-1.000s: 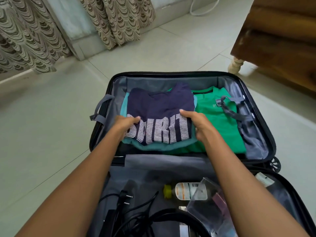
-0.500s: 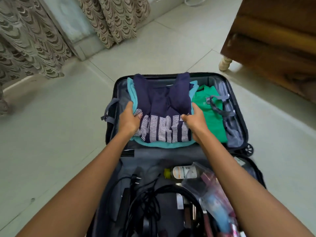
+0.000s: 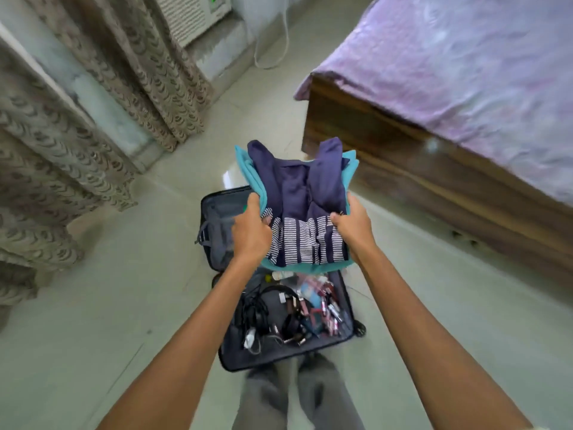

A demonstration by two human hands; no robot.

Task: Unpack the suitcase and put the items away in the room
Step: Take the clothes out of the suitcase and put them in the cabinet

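A folded stack of clothes (image 3: 302, 193), a navy striped shirt on top of a teal garment, hangs in the air above the open black suitcase (image 3: 217, 231) on the floor. My left hand (image 3: 249, 232) grips the stack's left edge and my right hand (image 3: 353, 226) grips its right edge. The stack hides most of the suitcase's far half. In the near half lie black cables and headphones (image 3: 269, 311) and a clear pouch of small toiletries (image 3: 319, 302).
A wooden bed (image 3: 418, 169) with a purple sheet (image 3: 465, 66) stands to the right. Patterned curtains (image 3: 93, 97) hang at the left and back, with a white appliance (image 3: 192, 17) and cord behind. My grey-trousered legs (image 3: 297, 395) stand at the suitcase's near edge.
Both hands have lifted the clothes stack up out of the suitcase. The view has risen and pulled back, so the suitcase looks smaller and the bed has come into view.
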